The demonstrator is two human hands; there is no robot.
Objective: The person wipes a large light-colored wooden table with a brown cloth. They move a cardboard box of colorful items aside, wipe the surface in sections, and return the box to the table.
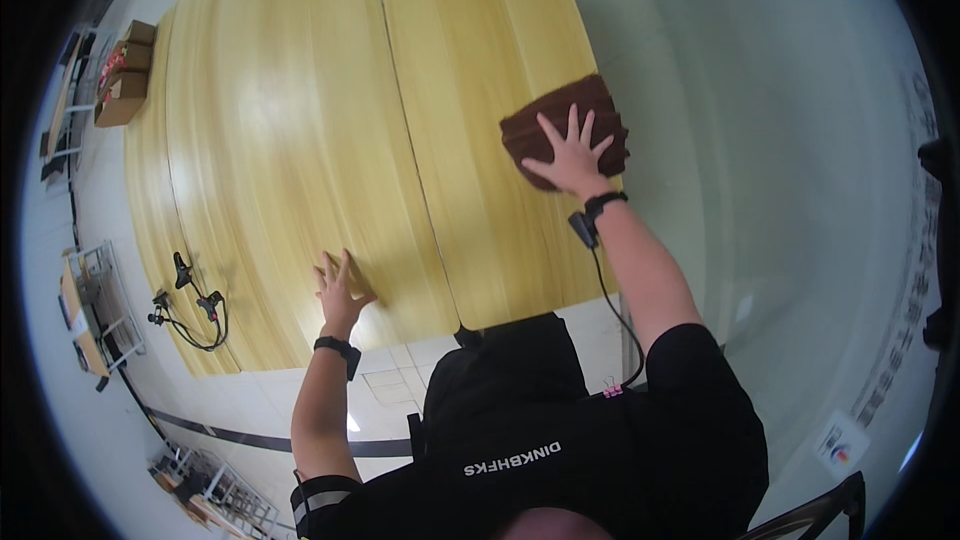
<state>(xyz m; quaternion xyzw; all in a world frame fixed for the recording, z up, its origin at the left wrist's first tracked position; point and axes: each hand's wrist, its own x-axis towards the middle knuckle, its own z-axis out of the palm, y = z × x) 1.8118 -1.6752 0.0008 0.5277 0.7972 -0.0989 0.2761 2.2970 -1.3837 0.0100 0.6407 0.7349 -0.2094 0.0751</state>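
Note:
My right hand (574, 155) lies flat with its fingers spread on a folded brown cloth (590, 100). The cloth rests at the right edge of the yellow wood-grain table (290, 70), and part of it reaches the rim. Near the table's front edge, my left hand (341, 293) is at the tabletop with fingers apart and nothing in it. Each wrist wears a black band with a small device; a cable runs from the right one (583, 228) toward my sleeve.
Black straps or mounts with cables (200, 305) lie at the table's left end. Cardboard boxes (122, 98) stand beyond its far left edge. Dark seams run across the tabletop. A pale wall (790, 140) rises along the right side. Shelves or desks (95, 310) stand farther left.

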